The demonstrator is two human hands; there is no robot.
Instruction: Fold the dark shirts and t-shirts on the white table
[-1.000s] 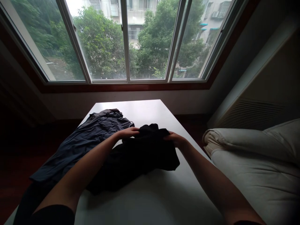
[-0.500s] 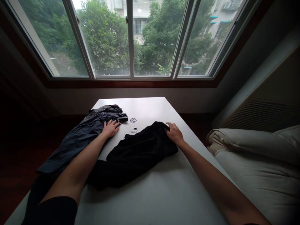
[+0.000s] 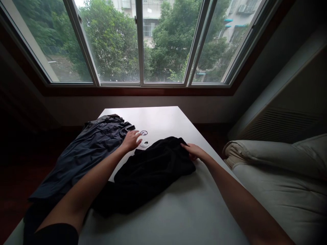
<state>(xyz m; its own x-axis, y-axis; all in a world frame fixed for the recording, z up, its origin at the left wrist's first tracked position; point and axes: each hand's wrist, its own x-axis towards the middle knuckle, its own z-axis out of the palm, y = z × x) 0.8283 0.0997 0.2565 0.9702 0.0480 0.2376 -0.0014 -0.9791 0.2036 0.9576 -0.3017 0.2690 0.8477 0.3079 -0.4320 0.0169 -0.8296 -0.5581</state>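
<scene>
while the right hand (image 3: pixel 194 150) pinches the far right corner of the black garment (image 3: pixel 155 166) between thumb and fingers, the left hand (image 3: pixel 131 140) is off that cloth, fingers spread and holding nothing. change: a second ago both hands were at the black garment's top edge; half a second ago the left lay flat on the navy-grey garment (image 3: pixel 84 160); now it has shifted right, toward the two round discs on the tabletop, near disc (image 3: pixel 144 143) and far disc (image 3: pixel 143 133). can't tell if its heel touches the navy-grey fabric. upshot, as i judge it: the black garment is down to a one-handed grip, so just that corner is controlled; the rest lies bunched, slanting across the middle of the white table (image 3: pixel 204 211), not flat. navy-grey one is on the left, wrinkled, white trim near the left hand, lower end over the table's left edge. further out: off-white padded seat (image 3: pixel 278 183) at right, sliding window (image 3: pixel 117 51) beyond.
</scene>
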